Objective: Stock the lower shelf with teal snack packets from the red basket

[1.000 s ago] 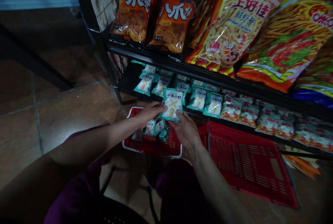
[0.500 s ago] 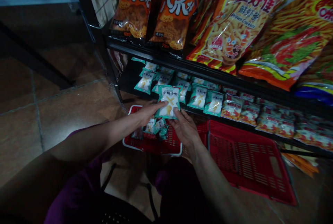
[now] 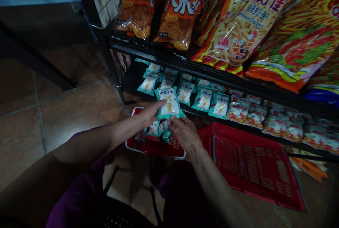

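A small teal and white snack packet (image 3: 168,103) is held up between both hands, just in front of the lower shelf (image 3: 201,115). My left hand (image 3: 150,113) pinches its left edge. My right hand (image 3: 184,132) grips its bottom edge from below. Behind it, a row of the same teal packets (image 3: 201,98) stands on the lower shelf. Beneath the hands a red basket (image 3: 155,143) holds a few more teal packets (image 3: 159,129).
A second red basket (image 3: 251,164) lies on the floor to the right. Large orange snack bags (image 3: 137,5) and prawn cracker bags (image 3: 238,23) fill the upper shelf. Red and white small packets (image 3: 265,118) line the lower shelf's right part. Brown tiled floor (image 3: 66,108) spreads left.
The held teal packet has moved up and slightly left, closer to the row on the lower shelf, and tilted a little. Both hands followed it.
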Demonstrator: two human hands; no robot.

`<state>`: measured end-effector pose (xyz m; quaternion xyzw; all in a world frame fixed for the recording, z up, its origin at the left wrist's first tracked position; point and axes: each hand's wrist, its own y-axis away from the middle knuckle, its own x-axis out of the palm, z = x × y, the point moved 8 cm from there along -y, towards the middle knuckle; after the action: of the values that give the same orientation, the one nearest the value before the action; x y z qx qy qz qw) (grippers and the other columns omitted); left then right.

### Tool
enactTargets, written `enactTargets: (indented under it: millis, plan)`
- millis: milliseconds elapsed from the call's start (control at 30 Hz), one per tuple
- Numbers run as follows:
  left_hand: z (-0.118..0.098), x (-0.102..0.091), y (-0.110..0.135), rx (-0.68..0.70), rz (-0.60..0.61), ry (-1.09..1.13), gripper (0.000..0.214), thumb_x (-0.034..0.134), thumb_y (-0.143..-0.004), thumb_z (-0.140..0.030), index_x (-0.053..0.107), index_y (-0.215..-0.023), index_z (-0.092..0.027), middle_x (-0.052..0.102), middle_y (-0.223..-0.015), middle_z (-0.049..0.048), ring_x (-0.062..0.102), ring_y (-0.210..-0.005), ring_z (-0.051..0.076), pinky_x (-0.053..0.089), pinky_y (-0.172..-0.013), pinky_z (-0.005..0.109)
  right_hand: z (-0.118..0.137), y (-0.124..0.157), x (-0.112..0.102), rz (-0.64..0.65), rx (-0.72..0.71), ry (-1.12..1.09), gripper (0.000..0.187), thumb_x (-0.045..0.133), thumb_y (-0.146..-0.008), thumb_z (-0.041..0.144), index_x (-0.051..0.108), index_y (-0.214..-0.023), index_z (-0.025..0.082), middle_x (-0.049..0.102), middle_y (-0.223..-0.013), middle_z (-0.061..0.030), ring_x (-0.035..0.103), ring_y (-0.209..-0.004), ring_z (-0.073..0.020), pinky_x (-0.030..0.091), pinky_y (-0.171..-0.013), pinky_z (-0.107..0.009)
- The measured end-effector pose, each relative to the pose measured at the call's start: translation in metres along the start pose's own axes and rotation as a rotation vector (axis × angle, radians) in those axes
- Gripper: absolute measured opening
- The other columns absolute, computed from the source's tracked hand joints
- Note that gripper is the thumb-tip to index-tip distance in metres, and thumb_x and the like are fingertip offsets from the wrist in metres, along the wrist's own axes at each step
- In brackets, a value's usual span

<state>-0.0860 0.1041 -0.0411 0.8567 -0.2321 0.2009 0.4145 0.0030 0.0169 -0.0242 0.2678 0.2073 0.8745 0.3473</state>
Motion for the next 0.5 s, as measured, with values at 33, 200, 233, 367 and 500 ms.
enactTargets:
  millis: [33, 200, 233, 367, 500]
  plan:
    - [0.0013, 0.0010, -0.0007, -0.015, 0.014, 0.011, 0.029, 0.066, -0.075, -0.034, 0.066, -0.095, -0.013, 0.071, -0.082, 0.0084, 0.065, -0.076, 0.019, 0.054, -0.068, 0.032, -0.0002, 0.0001, -0.0001, -0.003, -0.007, -0.016, 0.030, 0.086, -0.042, 0.018, 0.061, -0.056, 0.017, 0.063, -0.059, 0.0035, 0.060, -0.057, -0.0098, 0.054, -0.059, -0.024]
    - [0.0038, 0.0018, -0.0005, -0.067, 0.018, 0.016, 0.031, 0.065, -0.076, -0.035, 0.065, -0.098, -0.013, 0.071, -0.081, 0.0080, 0.065, -0.074, 0.020, 0.054, -0.066, 0.032, -0.0042, 0.0005, 0.0010, 0.021, -0.022, -0.016, 0.028, 0.085, -0.047, 0.018, 0.060, -0.059, 0.016, 0.062, -0.059, 0.0037, 0.060, -0.057, -0.0090, 0.055, -0.063, -0.024]
    - [0.0041, 0.0013, -0.0004, -0.077, 0.010, 0.013, 0.031, 0.065, -0.076, -0.035, 0.065, -0.099, -0.014, 0.071, -0.081, 0.0076, 0.065, -0.074, 0.020, 0.054, -0.066, 0.032, -0.0048, 0.0004, 0.0016, 0.031, -0.024, -0.006, 0.028, 0.085, -0.048, 0.019, 0.060, -0.059, 0.016, 0.062, -0.058, 0.0038, 0.060, -0.058, -0.0090, 0.055, -0.065, -0.024]
    - [0.0045, 0.0009, -0.0019, -0.087, 0.005, 0.022, 0.030, 0.065, -0.076, -0.035, 0.065, -0.098, -0.015, 0.070, -0.079, 0.0070, 0.064, -0.071, 0.019, 0.054, -0.064, 0.031, -0.0046, 0.0005, 0.0028, 0.038, -0.041, 0.022, 0.028, 0.085, -0.049, 0.019, 0.062, -0.066, 0.017, 0.062, -0.061, 0.0040, 0.061, -0.058, -0.0091, 0.055, -0.066, -0.024]
    - [0.0037, -0.0039, -0.0027, -0.054, -0.038, 0.024, 0.024, 0.065, -0.075, -0.031, 0.065, -0.092, -0.013, 0.070, -0.076, 0.0062, 0.063, -0.066, 0.017, 0.052, -0.063, 0.029, -0.0052, 0.0038, 0.0051, 0.047, -0.035, 0.045, 0.031, 0.085, -0.050, 0.021, 0.065, -0.074, 0.017, 0.065, -0.065, 0.0031, 0.061, -0.059, -0.0092, 0.055, -0.063, -0.023]
